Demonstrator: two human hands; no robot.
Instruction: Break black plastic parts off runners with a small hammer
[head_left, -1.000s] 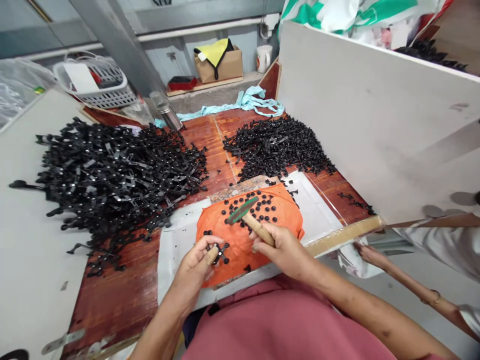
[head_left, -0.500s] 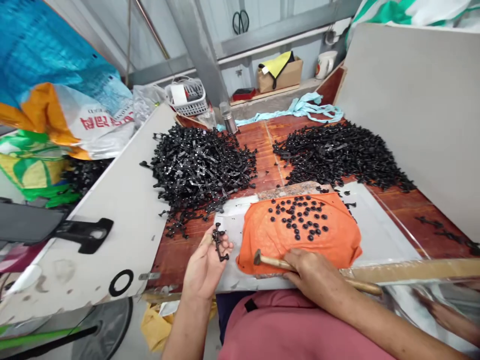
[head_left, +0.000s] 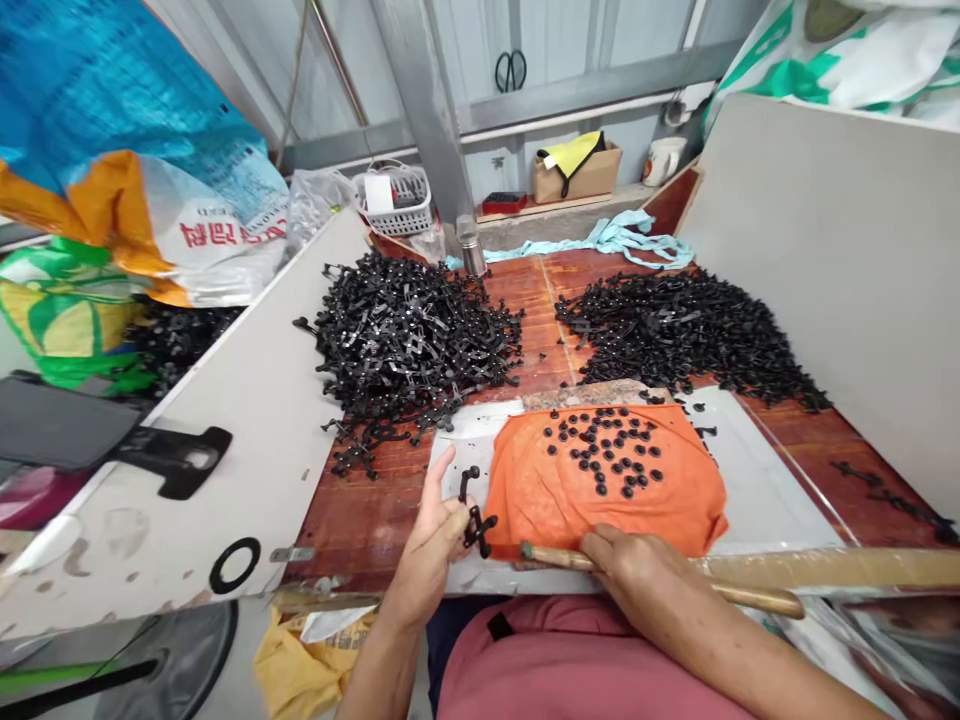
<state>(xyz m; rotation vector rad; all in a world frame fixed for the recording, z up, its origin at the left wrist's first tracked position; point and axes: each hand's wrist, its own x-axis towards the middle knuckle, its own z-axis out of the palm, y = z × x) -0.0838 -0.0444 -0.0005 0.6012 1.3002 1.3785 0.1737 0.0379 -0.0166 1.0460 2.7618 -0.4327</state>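
My left hand (head_left: 429,560) pinches a few small black parts (head_left: 477,526) between thumb and fingers, left of the orange cloth (head_left: 525,480); its index finger points up. My right hand (head_left: 637,570) is closed round the wooden handle of a hammer (head_left: 750,596) at the cloth's front edge. The hammer's head end (head_left: 527,551) points left, toward my left hand. Several round black pieces (head_left: 601,452) lie spread over the cloth. Behind it are two heaps of black parts, a tall one (head_left: 412,340) at left and a flatter one (head_left: 690,325) at right.
Grey boards flank the red-brown table at left (head_left: 247,400) and right (head_left: 840,270). Along the back stand a grey basket (head_left: 405,215), a metal-and-glass container (head_left: 471,250), a cardboard box (head_left: 592,175) and a mug (head_left: 663,162). A black ring (head_left: 235,566) lies on the left board.
My left hand has turned over and shifted right, now pinching the parts that lay in its open palm. The hammer sits slightly lower, its head turned. The whole view has shifted slightly.
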